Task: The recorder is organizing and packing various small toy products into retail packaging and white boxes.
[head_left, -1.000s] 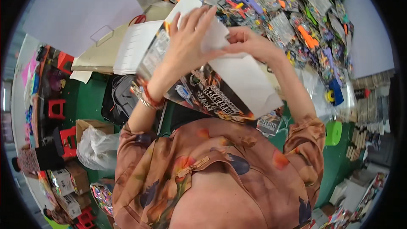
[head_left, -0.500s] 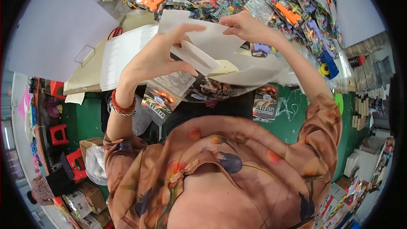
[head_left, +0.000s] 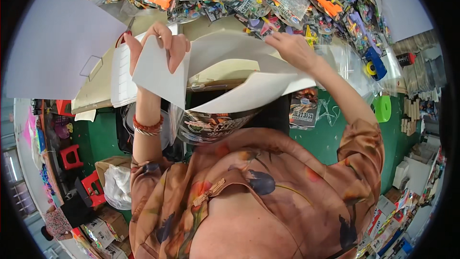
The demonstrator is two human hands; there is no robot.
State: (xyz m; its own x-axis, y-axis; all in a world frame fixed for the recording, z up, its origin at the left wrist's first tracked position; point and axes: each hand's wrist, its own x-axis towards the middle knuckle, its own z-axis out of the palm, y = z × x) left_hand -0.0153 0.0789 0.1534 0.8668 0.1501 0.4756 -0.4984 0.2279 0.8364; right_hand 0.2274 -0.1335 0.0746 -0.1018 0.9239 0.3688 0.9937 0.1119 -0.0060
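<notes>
A large cardboard piece (head_left: 239, 97), white inside and printed dark outside, is bowed open between my hands above the table's near edge. At its left end, the fingers of my left hand (head_left: 167, 43) curl over a white panel and hold it. My right hand (head_left: 294, 52) pinches the far edge at the right end. The printed outer face (head_left: 211, 127) bulges toward my body, tilted downward. To the left of my left hand lies a stack of white card sheets (head_left: 123, 74) with lined edges. Red-handled scissors (head_left: 125, 36) rest just beyond that stack.
Blister-packed toy guns (head_left: 163, 0) pile along the far side of the table (head_left: 96, 86). Clear plastic bags (head_left: 340, 62) and a blue tape dispenser (head_left: 374, 64) are at the right. A printed card (head_left: 303, 108) lies below right. Red stools (head_left: 71, 157) stand on the green floor.
My left hand has moved up and left, curling over a white panel. My right hand has shifted right and slightly down. The cardboard has spread open, its printed side swinging nearer my body.
</notes>
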